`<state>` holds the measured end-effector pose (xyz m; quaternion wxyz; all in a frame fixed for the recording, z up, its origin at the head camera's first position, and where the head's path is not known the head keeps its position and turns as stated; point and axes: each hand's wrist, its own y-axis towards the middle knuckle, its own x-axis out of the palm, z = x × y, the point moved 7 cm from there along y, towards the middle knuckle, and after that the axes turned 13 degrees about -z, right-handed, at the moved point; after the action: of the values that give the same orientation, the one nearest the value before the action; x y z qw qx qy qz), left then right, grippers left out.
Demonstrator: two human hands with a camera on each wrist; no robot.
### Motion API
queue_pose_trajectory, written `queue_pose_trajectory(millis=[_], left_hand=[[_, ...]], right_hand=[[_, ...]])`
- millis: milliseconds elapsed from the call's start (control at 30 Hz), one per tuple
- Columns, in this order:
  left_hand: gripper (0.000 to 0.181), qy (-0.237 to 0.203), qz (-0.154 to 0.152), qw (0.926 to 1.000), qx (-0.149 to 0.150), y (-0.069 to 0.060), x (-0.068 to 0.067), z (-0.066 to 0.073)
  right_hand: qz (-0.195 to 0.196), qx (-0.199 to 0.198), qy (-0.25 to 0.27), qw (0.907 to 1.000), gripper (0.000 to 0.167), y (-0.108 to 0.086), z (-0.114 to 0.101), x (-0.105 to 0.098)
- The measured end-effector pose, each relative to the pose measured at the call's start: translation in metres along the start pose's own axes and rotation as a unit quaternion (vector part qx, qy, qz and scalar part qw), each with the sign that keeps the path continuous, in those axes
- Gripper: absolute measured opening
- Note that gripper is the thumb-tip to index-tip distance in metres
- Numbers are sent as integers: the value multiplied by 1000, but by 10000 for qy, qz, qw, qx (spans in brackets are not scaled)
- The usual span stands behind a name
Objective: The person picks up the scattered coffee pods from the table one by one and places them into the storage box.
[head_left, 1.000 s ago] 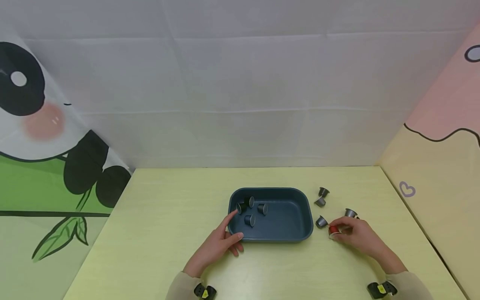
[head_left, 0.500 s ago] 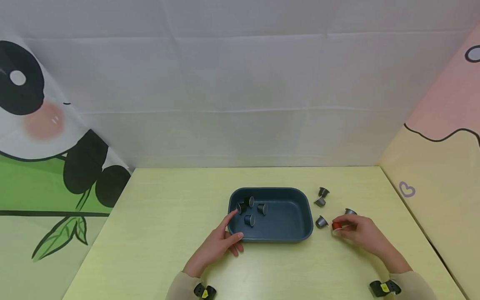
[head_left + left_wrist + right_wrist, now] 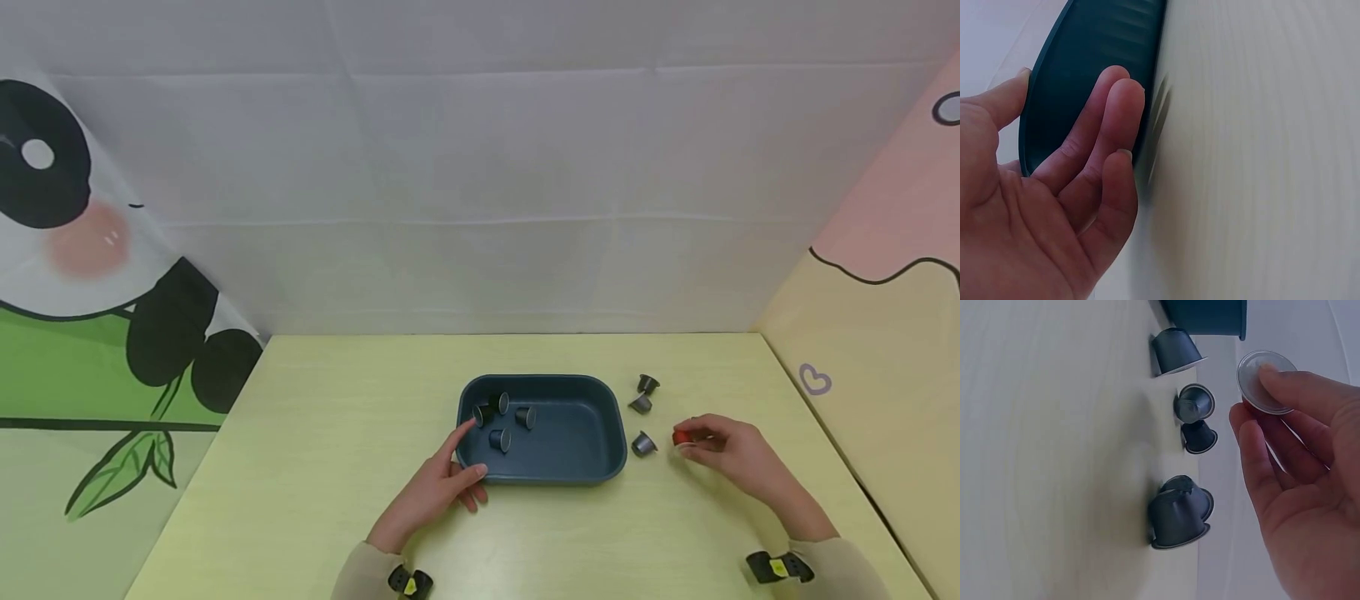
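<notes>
In the head view, we see the left grip with its fingers relaxed against the near left corner of the blue tray, probably steadying it, while the right grip pinches the red capsule above the desk, to the tray's right. Four dark capsules lie inside, where the walls would check any rolling. In the left wrist view, we find a light touch at the rim, more resting than clasping. In the right wrist view, we see the thumb pressed on the flat lid, likely because that broad face suits pinching; the loose capsules lie tipped on their flared edges.
</notes>
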<state>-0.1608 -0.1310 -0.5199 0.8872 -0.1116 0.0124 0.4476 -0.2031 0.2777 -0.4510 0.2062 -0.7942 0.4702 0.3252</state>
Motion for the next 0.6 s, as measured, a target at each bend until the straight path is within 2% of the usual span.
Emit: queue_pose_trajectory(millis=[167,467,600], left_hand=[[73,36,6,10000,-10,1,-1,0],[73,34,36,10000,-34,0,-1,0],[73,36,35,10000,-22,-1,-1,1]], right_hand=[[-4,-131,57,9999,30,3,-8,-3],[135,-355,-296,9988,28,11,-25,-13],[84,-504,-185,9985,28,16,-34,-15]])
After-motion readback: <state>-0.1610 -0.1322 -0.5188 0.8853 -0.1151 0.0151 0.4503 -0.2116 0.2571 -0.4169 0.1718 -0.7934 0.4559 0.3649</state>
